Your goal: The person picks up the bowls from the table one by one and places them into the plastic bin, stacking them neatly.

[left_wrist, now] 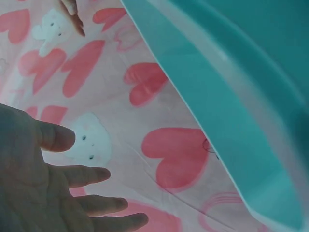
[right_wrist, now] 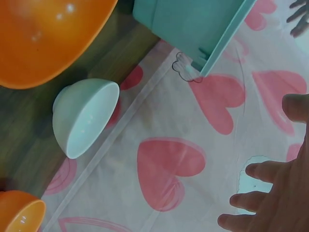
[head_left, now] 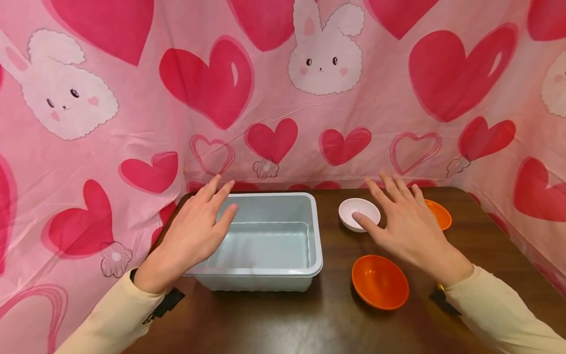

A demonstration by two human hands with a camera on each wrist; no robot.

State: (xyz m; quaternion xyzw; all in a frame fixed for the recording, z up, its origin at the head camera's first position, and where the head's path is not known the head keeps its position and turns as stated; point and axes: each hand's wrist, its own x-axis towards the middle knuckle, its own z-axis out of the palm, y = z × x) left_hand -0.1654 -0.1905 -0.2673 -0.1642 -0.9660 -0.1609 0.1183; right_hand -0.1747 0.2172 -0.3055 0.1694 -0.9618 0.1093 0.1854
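My left hand is held up over the left side of a pale grey-blue plastic basin, fingers spread and nothing in them. In the left wrist view the same hand shows straight, parted fingers beside the basin's wall. On the right, my other hand hovers over the bowls, fingers extended and holding nothing. A small white bowl is by its thumb. Nearer the front sits an orange bowl. Another orange bowl is partly hidden behind the right hand.
Everything stands on a dark brown wooden table. A pink curtain with hearts and rabbits encloses the back and sides. Dark straps with small devices sit at both wrists. Partly under the right sleeve shows a small dark-and-yellow item.
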